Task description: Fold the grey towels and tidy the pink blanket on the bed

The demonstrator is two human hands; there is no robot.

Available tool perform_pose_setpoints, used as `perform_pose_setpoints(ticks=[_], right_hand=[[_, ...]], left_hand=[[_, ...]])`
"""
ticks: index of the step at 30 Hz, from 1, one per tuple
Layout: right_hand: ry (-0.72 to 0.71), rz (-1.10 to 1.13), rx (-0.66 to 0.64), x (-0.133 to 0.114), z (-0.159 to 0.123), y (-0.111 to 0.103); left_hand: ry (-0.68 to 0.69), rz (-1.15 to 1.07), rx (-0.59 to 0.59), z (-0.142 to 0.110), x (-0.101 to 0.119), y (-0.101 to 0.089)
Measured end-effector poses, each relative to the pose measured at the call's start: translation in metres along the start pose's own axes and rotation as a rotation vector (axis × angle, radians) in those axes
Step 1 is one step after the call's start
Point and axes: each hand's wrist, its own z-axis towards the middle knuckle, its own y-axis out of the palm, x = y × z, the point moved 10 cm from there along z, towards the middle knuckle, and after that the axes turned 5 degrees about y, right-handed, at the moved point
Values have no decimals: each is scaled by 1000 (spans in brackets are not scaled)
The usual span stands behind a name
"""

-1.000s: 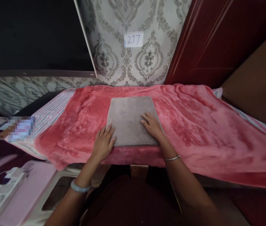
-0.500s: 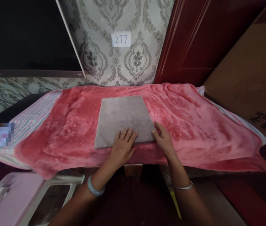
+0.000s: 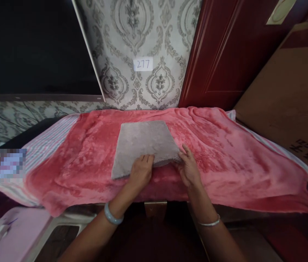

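Observation:
A grey plush square of cloth [image 3: 144, 140] lies flat on a pink fleece blanket [image 3: 88, 156], its near right edge lifted a little off the blanket. My left hand [image 3: 142, 171] is closed on the near edge, just right of its middle, with the fingers curled on top. At the near right corner my right hand [image 3: 189, 165] pinches the cloth, thumb and some fingertips partly hidden by the fabric. A pale bangle [image 3: 111, 214] circles my left wrist, and a thin silver bracelet [image 3: 210, 222] my right.
Under the blanket shows a striped cloth [image 3: 50, 136]. Behind stand a dark screen [image 3: 34, 47] at left and a dark red door [image 3: 219, 51]. A large cardboard box [image 3: 290, 91] rises at right. A pink surface [image 3: 20, 233] is at lower left.
My left hand has gone from lying flat with fingers spread to gripping the near edge. My right hand has taken the corner, and the near right edge has risen. The camera view has tilted up slightly.

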Motion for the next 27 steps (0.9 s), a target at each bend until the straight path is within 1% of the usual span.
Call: perform_pose_setpoints(ticks=[3,5,7,10,13,15,18,21,22,24,26,27], right_hand=[[81,111,-18,18,2,-9],[125,121,-64,30,3,-10],[165,97,-123,40,3,-7],[223,84,-184,50,4,2],[245,96,-175,55,8,10],[243,103,-140,58,11,12],[204,99,-109,59,17,14],[166,74,-95,57,20,15],[156,70,-96,54,20,17],[130,66,-132,48,18,24],[86,85,-198,41,14,34],[59,103,-230,37,12,39]], left_hand=[[2,-8,-10,11,-9,-20],[8,-14,-10,21,-15,-37],[15,-46,-2,34,-22,-56],[13,-148,22,56,-32,-89],[16,-336,62,75,-37,-128],[25,-473,71,83,-36,-155],[0,-606,35,90,-37,-188],[-98,-762,-26,91,-47,-208],[-142,-821,-30,90,-52,-213],[-226,-910,14,89,-65,-227],[-282,-948,73,85,-75,-243],[-299,-954,80,82,-77,-249]])
